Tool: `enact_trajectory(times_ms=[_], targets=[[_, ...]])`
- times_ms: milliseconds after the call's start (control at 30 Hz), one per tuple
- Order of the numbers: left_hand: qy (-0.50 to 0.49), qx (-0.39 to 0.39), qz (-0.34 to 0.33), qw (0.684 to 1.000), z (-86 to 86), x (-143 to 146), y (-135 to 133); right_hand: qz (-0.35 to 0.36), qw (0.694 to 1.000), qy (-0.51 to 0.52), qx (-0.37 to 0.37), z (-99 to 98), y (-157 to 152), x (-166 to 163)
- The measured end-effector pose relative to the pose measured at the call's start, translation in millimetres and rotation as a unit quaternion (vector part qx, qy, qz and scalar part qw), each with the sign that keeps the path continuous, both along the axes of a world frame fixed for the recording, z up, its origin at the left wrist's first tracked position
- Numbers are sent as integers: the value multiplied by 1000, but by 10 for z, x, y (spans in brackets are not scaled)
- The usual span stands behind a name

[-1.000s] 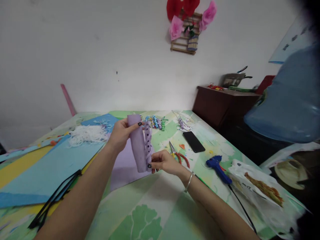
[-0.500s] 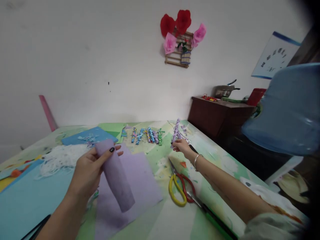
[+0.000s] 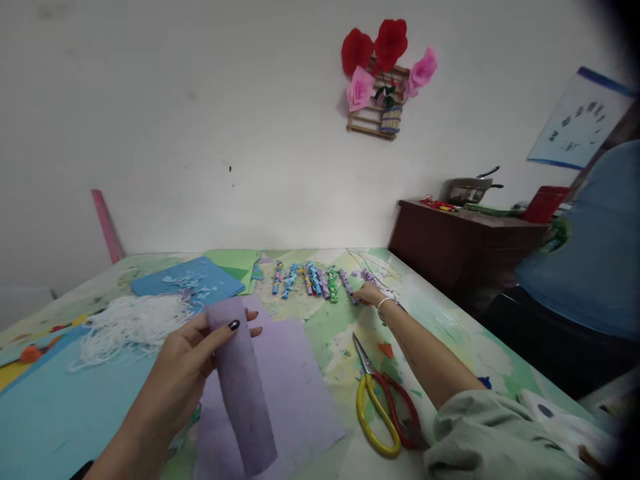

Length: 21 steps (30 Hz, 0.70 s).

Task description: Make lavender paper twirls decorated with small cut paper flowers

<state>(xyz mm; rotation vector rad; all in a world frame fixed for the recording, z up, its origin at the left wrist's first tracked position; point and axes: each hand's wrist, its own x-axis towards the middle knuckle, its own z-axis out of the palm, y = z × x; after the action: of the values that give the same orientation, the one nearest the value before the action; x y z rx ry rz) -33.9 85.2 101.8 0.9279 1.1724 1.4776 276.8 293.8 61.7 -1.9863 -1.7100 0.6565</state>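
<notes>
My left hand (image 3: 200, 347) pinches the upper end of a purple paper strip (image 3: 247, 400) between thumb and fingers. The strip slants down over a larger purple sheet (image 3: 290, 373) lying on the table. Further out, my right hand (image 3: 369, 294) has its fingers closed at the lower end of a thin purple paper roll (image 3: 345, 283), which lies low at the table surface. Just left of that roll is a row of several small decorated paper rolls (image 3: 313, 277) in blue, purple and green. Scissors (image 3: 377, 393) with one yellow and one red handle lie nearer me, blades pointing away.
White string (image 3: 133, 327) is heaped on light blue sheets (image 3: 60, 413) at left. Behind it, a blue sheet (image 3: 187, 283) carries paper scraps. Another purple roll (image 3: 373, 279) lies beyond my right hand. A dark cabinet (image 3: 450, 247) and a blue water jug (image 3: 590, 260) stand at right.
My right hand has lowered the purple roll from a tilted, raised position to the table beside the row. My left hand keeps the strip. The view has shifted slightly left.
</notes>
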Motion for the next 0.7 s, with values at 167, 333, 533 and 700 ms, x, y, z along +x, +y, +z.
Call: enact_trajectory(times_ms=[167,333,533,700], targets=[[-23,15,-58,998,104,157,-92,105,992,66,32,305,-415,-245],[-14,19,-117,993,164,382,-200,284,935,208,49,598,-1424,-734],[37,76,-166,983,184,571,-384,290,842,448,81,656,-2164,-909],[67,94,-135,984,195,597,-482,243,824,504,91,611,-2263,-906]])
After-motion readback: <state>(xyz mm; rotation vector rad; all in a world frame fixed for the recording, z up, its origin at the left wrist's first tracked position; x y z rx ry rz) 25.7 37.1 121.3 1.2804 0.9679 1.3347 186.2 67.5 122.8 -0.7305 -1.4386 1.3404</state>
